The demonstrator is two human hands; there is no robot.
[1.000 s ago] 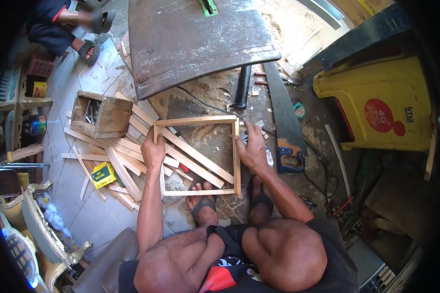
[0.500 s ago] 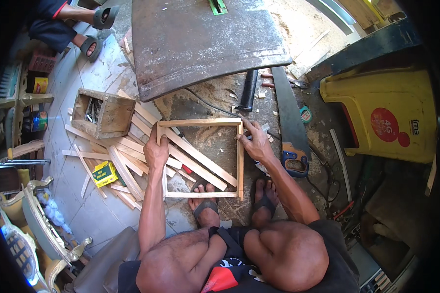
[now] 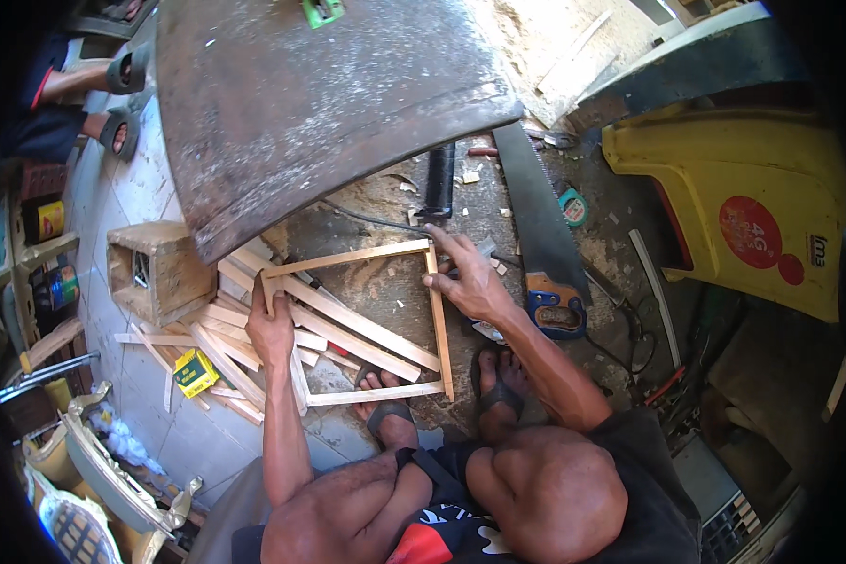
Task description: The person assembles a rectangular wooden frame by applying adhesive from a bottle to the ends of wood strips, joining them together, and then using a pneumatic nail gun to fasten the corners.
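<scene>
Both my hands hold a rectangular frame of thin pale wooden strips just in front of my feet. My left hand grips its left side near the far corner, thumb on the strip. At the far right corner, my right hand closes on the right side with thumb and fingers. The frame is slightly tilted, its far right corner farther from me than the far left one. Through and beside it show several loose wooden slats in a heap, on which lies a small yellow-green box.
A dark worn tabletop stands ahead, a wooden box with metal bits left of it. To the right lie a handsaw, a teal tape measure and a yellow plastic stool. Another person's sandalled feet are at far left.
My view has turned, so the tabletop and the wooden box appear farther left. The frame has tipped slightly, its far left corner now nearer to me. Both hands keep their hold.
</scene>
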